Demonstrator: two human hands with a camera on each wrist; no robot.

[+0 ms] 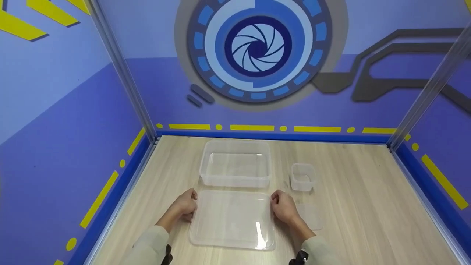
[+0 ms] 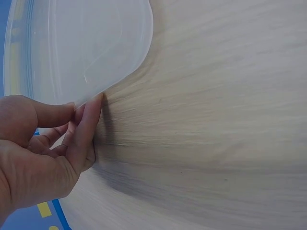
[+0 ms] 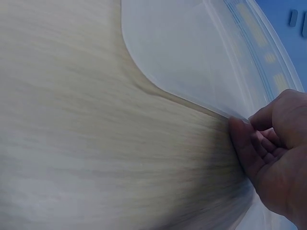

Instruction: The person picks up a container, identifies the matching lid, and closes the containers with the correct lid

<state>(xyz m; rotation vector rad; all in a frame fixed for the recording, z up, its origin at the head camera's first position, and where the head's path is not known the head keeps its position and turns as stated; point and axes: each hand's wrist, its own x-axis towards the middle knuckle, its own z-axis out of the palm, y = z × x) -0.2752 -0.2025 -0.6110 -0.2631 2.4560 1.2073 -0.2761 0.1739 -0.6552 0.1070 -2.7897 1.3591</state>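
Observation:
A large, clear rectangular plastic lid (image 1: pixel 232 221) lies between the two hands in the head view. My left hand (image 1: pixel 186 204) pinches its left edge between thumb and fingers, as the left wrist view shows with the lid's rounded corner (image 2: pixel 110 43) above the fingertips. On the opposite side, my right hand (image 1: pixel 285 207) pinches the right edge; the right wrist view shows thumb and forefinger at the lid rim (image 3: pixel 192 103). Just beyond the lid stands a large clear plastic container (image 1: pixel 235 181), open at the top.
A small clear container (image 1: pixel 303 177) stands right of the large one. Near it, a small clear lid (image 1: pixel 311 217) lies flat, partly behind the right forearm. The wooden table (image 1: pixel 368 206) is bounded by blue-purple panels (image 1: pixel 147 95) at the back and sides.

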